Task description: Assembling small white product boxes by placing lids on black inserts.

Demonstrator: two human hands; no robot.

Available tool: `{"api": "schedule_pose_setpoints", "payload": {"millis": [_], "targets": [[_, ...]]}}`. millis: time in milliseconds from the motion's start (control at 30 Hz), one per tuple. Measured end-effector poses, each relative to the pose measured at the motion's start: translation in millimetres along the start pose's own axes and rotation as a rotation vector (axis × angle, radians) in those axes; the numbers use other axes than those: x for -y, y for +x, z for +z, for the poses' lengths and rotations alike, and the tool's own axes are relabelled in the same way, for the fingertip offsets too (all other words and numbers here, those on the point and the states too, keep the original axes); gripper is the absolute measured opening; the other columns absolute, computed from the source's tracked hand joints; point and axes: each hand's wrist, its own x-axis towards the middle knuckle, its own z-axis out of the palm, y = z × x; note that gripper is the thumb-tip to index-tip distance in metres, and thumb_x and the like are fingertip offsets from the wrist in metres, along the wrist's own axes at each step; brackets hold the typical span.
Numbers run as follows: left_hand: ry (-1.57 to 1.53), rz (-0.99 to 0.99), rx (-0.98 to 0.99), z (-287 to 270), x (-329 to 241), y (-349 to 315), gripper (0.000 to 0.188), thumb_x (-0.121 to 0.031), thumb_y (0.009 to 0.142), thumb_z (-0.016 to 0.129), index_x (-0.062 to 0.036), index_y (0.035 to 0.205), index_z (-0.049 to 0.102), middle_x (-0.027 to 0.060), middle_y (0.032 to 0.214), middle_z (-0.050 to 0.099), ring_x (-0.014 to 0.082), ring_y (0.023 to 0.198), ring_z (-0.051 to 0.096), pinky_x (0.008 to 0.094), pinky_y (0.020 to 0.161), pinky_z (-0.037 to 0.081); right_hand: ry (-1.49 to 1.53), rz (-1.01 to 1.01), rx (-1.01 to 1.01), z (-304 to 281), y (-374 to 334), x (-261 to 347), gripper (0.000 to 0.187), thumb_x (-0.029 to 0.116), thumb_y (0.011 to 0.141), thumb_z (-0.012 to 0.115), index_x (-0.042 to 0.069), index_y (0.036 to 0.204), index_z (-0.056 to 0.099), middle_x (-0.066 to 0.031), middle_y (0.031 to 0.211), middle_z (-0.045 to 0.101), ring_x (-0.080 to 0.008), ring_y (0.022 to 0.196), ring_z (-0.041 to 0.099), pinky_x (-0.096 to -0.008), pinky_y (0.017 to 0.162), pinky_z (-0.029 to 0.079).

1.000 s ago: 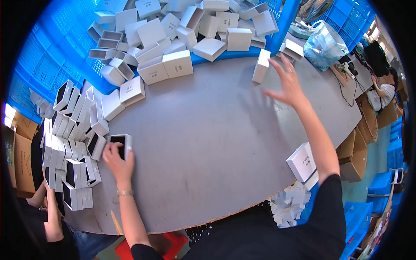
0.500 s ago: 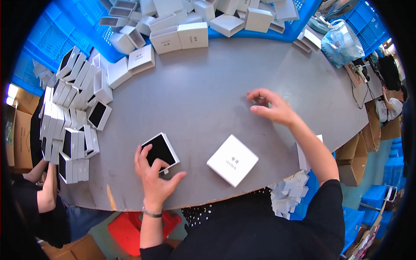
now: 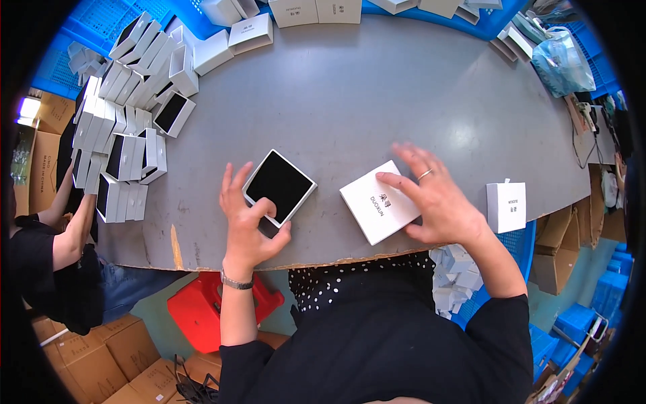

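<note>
A shallow white drawer tray (image 3: 279,188) with a black inside lies on the grey table in front of me. My left hand (image 3: 250,222) is at its near-left side, with index finger and thumb closed on the near corner and the other fingers stretched along the left edge. To the right of it is a square white box (image 3: 377,209) with dark print on top. My right hand (image 3: 441,195) grips that box from the right. Its index finger lies over the top, the thumb sits at the near corner, and the far fingers are blurred.
White drawer boxes (image 3: 121,128) with black insides are stacked at the left, near another person's arm (image 3: 70,239). A white box (image 3: 506,207) with a tab stands at the right edge. White sleeves lie along the blue crate (image 3: 370,8) at the back. A red stool (image 3: 195,310) is below.
My right hand has come down from above the table onto the white box, which has turned slightly. The drawer tray has turned under my left hand. The whole view has shifted.
</note>
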Motion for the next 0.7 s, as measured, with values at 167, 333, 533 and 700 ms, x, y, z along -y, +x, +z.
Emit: {"api": "schedule_pose_setpoints", "payload": {"millis": [167,333,533,700], "targets": [[-0.289,-0.217,-0.041,18.9,5.9,-10.6,0.040,-0.018,0.061,0.089,-0.0080,0.075,0.054,0.0283,0.149,0.042,0.0473,0.135,0.044,0.0514,0.106,0.042,0.042,0.026,0.011,9.3,16.1,33.8,0.091,0.033,0.065,0.082,0.019,0.148,0.047,-0.0209,0.160,0.031,-0.0439,0.144,0.035,-0.0596,0.111,0.035],[-0.474,-0.152,0.018,19.0,-11.7,-7.3,0.042,-0.011,0.058,0.091,-0.0089,0.080,0.055,0.0222,0.142,0.045,0.0418,0.127,0.052,0.0471,0.098,0.049,0.220,-0.037,-0.070,22.7,25.5,5.6,0.097,0.027,0.064,0.083,0.013,0.150,0.042,-0.0180,0.147,0.046,-0.0416,0.132,0.045,-0.0563,0.107,0.038],[-0.461,-0.036,-0.093,31.9,-27.9,-3.2,0.044,-0.011,0.055,0.092,-0.0106,0.083,0.058,0.0188,0.142,0.045,0.0370,0.125,0.053,0.0450,0.099,0.048,0.226,-0.104,-0.174,29.6,29.9,14.3,0.098,0.020,0.057,0.085,0.010,0.148,0.047,-0.0165,0.141,0.050,-0.0422,0.130,0.044,-0.0541,0.112,0.035],[-0.578,0.022,0.012,34.3,-32.5,-0.4,0.047,-0.010,0.055,0.093,-0.0111,0.084,0.057,0.0181,0.140,0.045,0.0362,0.126,0.052,0.0450,0.101,0.047,0.301,-0.154,-0.203,31.5,24.2,5.4,0.098,0.020,0.059,0.084,0.010,0.148,0.047,-0.0167,0.140,0.052,-0.0399,0.131,0.045,-0.0531,0.111,0.035]]}}
